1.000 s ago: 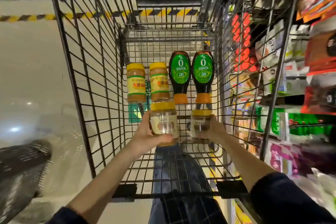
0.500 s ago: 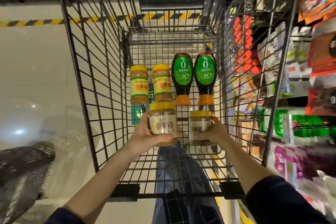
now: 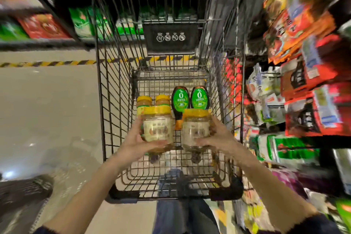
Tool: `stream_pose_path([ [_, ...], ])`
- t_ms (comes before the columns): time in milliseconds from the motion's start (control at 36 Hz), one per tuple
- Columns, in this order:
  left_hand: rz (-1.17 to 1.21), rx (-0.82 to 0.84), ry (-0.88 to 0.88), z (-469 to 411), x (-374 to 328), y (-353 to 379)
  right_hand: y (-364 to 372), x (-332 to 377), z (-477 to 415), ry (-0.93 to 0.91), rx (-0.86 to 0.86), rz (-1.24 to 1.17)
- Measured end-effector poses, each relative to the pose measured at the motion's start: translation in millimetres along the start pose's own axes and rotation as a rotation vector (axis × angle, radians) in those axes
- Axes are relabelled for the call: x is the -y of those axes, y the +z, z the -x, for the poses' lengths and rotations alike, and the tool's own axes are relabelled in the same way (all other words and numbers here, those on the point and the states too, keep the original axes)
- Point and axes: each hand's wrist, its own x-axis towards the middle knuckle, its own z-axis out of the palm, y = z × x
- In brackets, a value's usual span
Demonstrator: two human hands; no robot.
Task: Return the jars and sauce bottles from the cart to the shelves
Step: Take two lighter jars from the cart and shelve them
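1. While I am monitoring the head view, the left hand [image 3: 133,142] is gripping one yellow-lidded jar [image 3: 158,129], fingers curled round its side.
2. The right hand [image 3: 218,138] is gripping a second jar [image 3: 197,129] the same way.
3. Both held jars are hanging upright, side by side, over the cart [image 3: 114,119] basket.
4. Beyond them, two more jars [image 3: 144,101] and two green-labelled sauce bottles [image 3: 180,99] are sitting at the basket's far end.
5. Stocked shelves [image 3: 303,81] are standing just right of the cart.
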Motion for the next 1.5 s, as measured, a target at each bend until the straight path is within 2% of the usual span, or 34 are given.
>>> stream_pose_path([
  [167,0.0,-0.045,0.181,39,-53,6,-27,57,47,-0.209,-0.001,-0.081],
  [306,-0.093,-0.041,0.433,68,-105,9,-51,108,96,-0.401,-0.034,-0.105],
  [472,-0.15,-0.015,0.676,96,-177,16,-76,163,164,-0.597,-0.126,-0.098],
  [667,-0.207,0.117,0.925,124,-237,31,-89,191,257,-0.771,-0.363,0.005],
  [833,-0.211,0.36,1.055,149,-263,51,-71,172,332,-0.831,-0.621,-0.038],
  [1083,-0.295,0.735,1.19,205,-259,97,4,103,458,-0.776,-1.109,-0.118],
  [1389,-0.395,1.232,1.222,336,-199,184,130,-14,616,-0.612,-1.597,-0.214],
  [1500,-0.38,1.439,1.175,397,-163,216,180,-55,669,-0.532,-1.784,-0.219],
])
